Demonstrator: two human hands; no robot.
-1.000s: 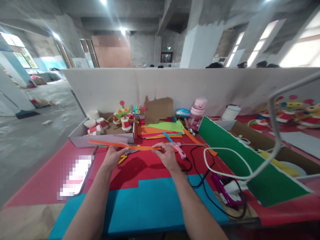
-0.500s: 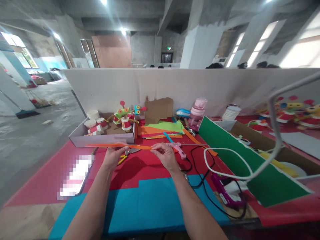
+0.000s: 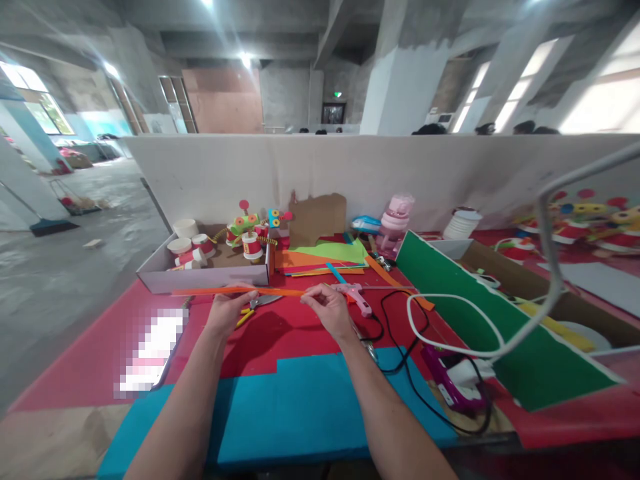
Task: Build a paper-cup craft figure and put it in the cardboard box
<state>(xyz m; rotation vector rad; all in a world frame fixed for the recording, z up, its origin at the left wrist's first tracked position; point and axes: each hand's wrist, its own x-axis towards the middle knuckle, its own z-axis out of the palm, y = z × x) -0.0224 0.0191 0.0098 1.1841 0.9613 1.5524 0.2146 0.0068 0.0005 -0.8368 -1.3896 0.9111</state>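
A long, narrow orange paper strip [image 3: 280, 292] stretches level above the red table cover, held between my two hands. My left hand [image 3: 227, 308] is closed on it near the middle, and its far end reaches out to the left. The fingertips of my right hand [image 3: 327, 307] pinch its right end. Below and between the hands lie scissors [image 3: 255, 307] with yellow handles. Just beyond my right hand rests a pink glue gun [image 3: 359, 300], its black cord running right. A blue paper strip [image 3: 336, 272] lies near it.
Blue sheet [image 3: 285, 413] covers the table's front. An open box [image 3: 215, 277] with paper cups and cup figures stands back left; coloured paper [image 3: 325, 253] lies beside it. At right are a green-sided box [image 3: 500, 327], a purple power strip [image 3: 453, 387] and a white lamp arm [image 3: 553, 267]. A phone [image 3: 155, 350] lies left.
The strip's right part has turned slightly and looks flatter and straighter between my hands. Both hands stay in nearly the same place, still gripping it.
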